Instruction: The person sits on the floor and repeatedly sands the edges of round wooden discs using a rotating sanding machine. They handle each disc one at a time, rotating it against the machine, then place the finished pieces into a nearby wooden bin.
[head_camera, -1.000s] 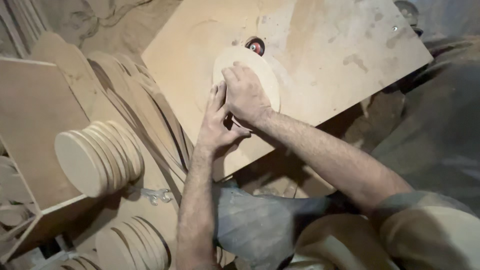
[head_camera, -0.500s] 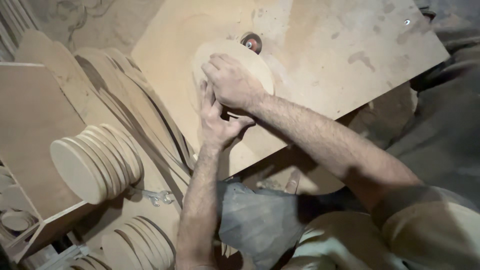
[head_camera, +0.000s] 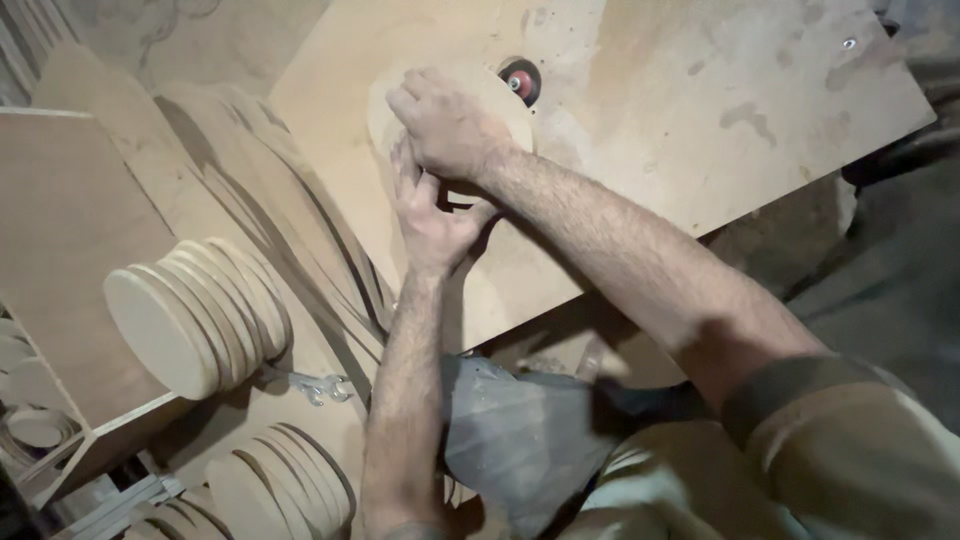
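Note:
A round wooden disc (head_camera: 508, 122) lies flat on a tilted plywood table (head_camera: 700, 130), its far edge against a small red cutter head (head_camera: 520, 80) that sticks up through the board. My right hand (head_camera: 450, 125) presses down on top of the disc with the fingers curled over its left side. Just below it, my left hand (head_camera: 428, 215) holds the disc's near edge, fingers pointing up under the right hand. Most of the disc is hidden by the two hands.
A row of finished wooden discs (head_camera: 190, 310) stands on edge at the left, with a second row (head_camera: 280, 480) lower down. A metal wrench (head_camera: 315, 385) lies between them. Curved boards (head_camera: 300, 230) lean by the table. A plywood box (head_camera: 60, 230) is at far left.
The right hand has crept round toward the disc's left side, and the left hand has followed along the near edge. The disc stays against the red cutter.

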